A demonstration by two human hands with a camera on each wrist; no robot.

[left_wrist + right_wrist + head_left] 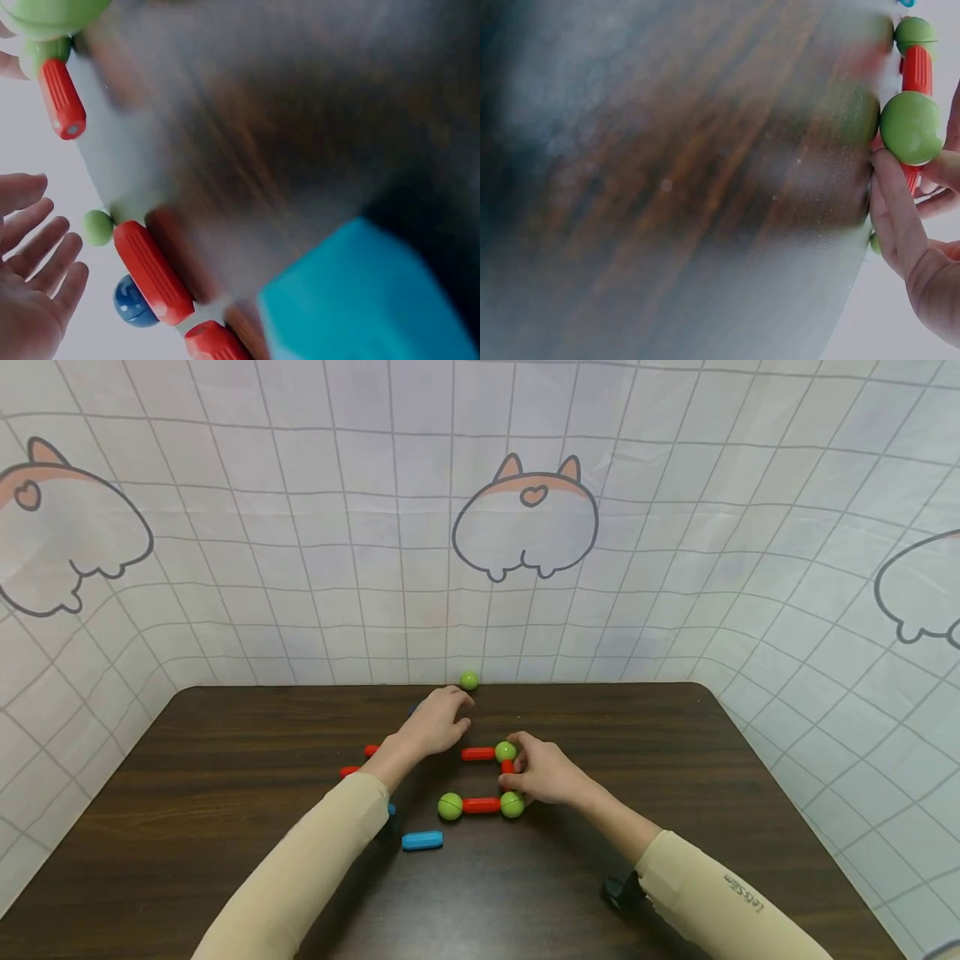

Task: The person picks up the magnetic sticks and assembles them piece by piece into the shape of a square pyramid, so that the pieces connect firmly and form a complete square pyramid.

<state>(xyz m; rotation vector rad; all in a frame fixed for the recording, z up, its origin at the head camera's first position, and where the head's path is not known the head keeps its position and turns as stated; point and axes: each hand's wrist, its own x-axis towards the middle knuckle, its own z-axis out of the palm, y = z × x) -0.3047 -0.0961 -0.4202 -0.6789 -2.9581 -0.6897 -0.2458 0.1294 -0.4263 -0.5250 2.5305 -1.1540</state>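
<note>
Red sticks and green balls are joined in a three-sided frame on the table: a near ball [450,807], a near red stick [481,806], a corner ball [512,804], a far corner ball [506,752] and a far red stick [478,753]. My right hand [547,770] pinches the frame's right side around the upright red stick [916,174], thumb close to the corner ball [911,127]. My left hand [438,722] reaches over the table's back part, fingers loosely extended and holding nothing. Just beyond them lies a loose green ball [468,680]. A blue ball [135,302] is partly hidden beside that hand.
Loose red sticks [349,771] lie left of my left forearm, partly covered by it. A blue stick [422,840] sits nearer, with another blue end [392,809] by the sleeve. A black object [622,892] is near the right cuff. A white grid-patterned cloth [375,568] surrounds the table.
</note>
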